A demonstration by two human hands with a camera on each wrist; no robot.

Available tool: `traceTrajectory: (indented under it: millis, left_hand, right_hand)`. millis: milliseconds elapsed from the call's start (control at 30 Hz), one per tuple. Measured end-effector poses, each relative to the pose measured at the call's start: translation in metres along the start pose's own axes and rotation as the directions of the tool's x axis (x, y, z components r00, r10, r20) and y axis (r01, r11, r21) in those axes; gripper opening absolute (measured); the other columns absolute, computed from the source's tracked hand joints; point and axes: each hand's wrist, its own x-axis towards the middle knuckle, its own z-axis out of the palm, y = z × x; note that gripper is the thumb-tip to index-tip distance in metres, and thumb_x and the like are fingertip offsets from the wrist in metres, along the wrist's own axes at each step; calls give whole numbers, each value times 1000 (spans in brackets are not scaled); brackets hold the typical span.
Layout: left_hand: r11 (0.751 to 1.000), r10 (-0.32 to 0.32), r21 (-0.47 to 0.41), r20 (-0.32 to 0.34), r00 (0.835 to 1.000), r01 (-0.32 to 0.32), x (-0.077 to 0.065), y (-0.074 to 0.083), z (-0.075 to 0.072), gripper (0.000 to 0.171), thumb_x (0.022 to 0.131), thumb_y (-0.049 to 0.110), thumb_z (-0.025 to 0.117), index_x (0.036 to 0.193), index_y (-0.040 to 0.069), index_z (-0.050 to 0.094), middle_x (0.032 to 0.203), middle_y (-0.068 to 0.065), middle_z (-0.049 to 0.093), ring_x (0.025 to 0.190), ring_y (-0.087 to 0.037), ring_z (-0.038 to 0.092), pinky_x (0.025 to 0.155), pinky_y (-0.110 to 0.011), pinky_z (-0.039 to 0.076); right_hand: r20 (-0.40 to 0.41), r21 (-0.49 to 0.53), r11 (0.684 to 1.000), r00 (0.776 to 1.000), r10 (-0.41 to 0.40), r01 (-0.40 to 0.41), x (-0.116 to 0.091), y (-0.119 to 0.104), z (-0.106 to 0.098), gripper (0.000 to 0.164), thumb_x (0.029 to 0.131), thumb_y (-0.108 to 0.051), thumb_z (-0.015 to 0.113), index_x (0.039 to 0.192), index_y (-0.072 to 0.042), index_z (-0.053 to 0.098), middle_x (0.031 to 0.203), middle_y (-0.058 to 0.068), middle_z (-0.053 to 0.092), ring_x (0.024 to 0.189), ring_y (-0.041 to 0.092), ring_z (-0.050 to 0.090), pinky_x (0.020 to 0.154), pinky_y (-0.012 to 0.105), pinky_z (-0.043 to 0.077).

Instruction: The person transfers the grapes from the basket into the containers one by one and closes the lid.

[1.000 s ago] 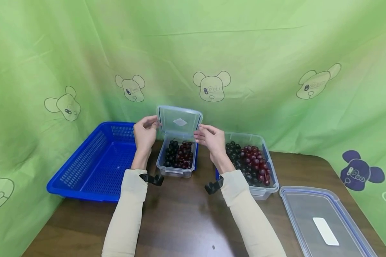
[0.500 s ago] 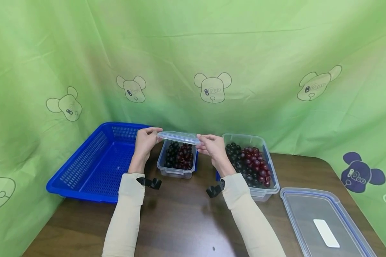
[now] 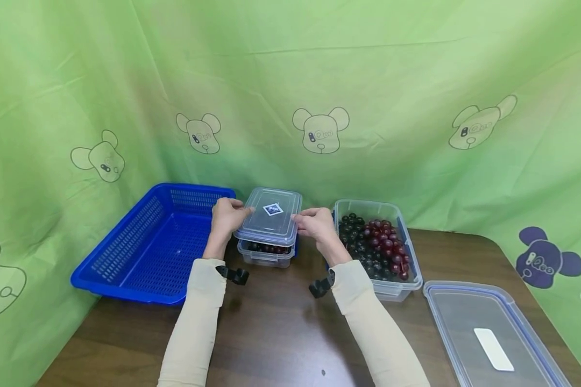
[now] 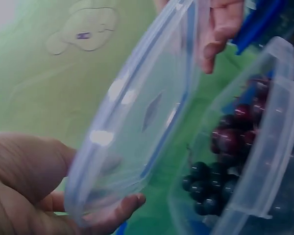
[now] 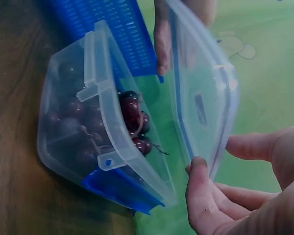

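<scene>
A small clear lid [image 3: 270, 224] with a diamond sticker lies over the small plastic container [image 3: 265, 260], a gap still showing at the front. My left hand [image 3: 227, 219] pinches the lid's left edge, thumb on top. At the right edge my right hand [image 3: 317, 223] holds it between thumb and fingers. Both wrist views show the lid tilted above the container's rim. Inside the container are dark green grapes [image 4: 208, 188] and red grapes [image 5: 131, 110], mostly hidden by the lid in the head view. A blue clip flap [image 5: 118, 188] hangs at the container's side.
An empty blue basket [image 3: 147, 258] stands on the left. Right of my hands is a larger container [image 3: 401, 293] full of red and dark grapes [image 3: 384, 242]. Its size of lid [image 3: 457, 317] lies on the table [image 3: 281, 328] at the right. A green curtain [image 3: 271, 64] hangs behind.
The lid has swung from nearly upright behind the container down and forward over it. Both hands have kept hold of its sides and come lower with it.
</scene>
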Motion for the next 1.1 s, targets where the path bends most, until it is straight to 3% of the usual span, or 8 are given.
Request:
traceTrajectory:
  millis: [100,167,233,333,500,733,967,1100]
  left_hand:
    - [995,22,97,-52,998,-17,-2,-3,9,34,92,21,78,116,-4,77,118,-21,77,118,-38,68,100,-48,56]
    - [990,34,137,-79,996,-23,-2,-5,15,21,94,19,76,98,-2,78,95,-17,76,99,-34,68,86,-44,57]
    - [988,48,151,-94,994,-33,-3,-7,20,23,96,16,73,79,1,69,72,-9,62,78,-28,57,69,-38,49]
    - [988,64,149,-104,992,-48,-4,-8,27,36,98,12,70,67,8,51,63,0,37,66,-21,40,60,-33,34]
    - [988,61,151,-127,990,-41,-5,-10,32,36,96,9,68,66,10,50,67,-2,44,72,-23,43,63,-33,36]
    - [987,39,160,-121,992,-19,-3,-13,36,41,96,8,66,61,11,44,68,-7,50,72,-26,45,64,-37,39]
    - [983,17,183,-118,993,5,-4,-18,41,19,98,12,65,86,3,76,103,-21,78,100,-42,73,87,-54,59]
    - [984,2,178,-122,993,19,-5,-20,42,21,98,11,64,80,3,72,104,-22,77,103,-45,72,88,-56,58]
  right_hand:
    - [-23,-71,997,1000,-10,9,0,4,6,47,94,-9,75,133,14,61,129,29,68,90,22,74,96,41,63]
    - [-44,-119,993,999,-20,15,0,7,9,49,93,-9,77,134,13,61,132,31,67,95,27,75,94,39,63]
    - [-68,-168,986,997,-30,19,0,10,13,50,92,-10,78,134,12,62,132,30,67,99,31,75,91,38,63]
    - [-98,-217,976,994,-42,20,0,13,17,52,91,-11,79,136,9,63,132,27,69,109,35,73,94,41,61]
    - [-143,-274,961,988,-63,21,-1,15,21,51,91,-12,79,135,7,65,128,25,71,118,35,69,101,46,58]
    - [-177,-338,941,981,-75,11,0,17,25,45,90,-14,80,129,5,69,119,22,75,109,32,72,95,43,59]
    - [-187,-358,934,980,-72,0,2,25,29,41,92,-14,78,127,5,70,118,21,77,107,31,73,91,41,60]
    - [-181,-341,940,981,-69,3,2,27,31,41,93,-13,77,129,6,69,119,22,76,108,31,74,91,40,60]
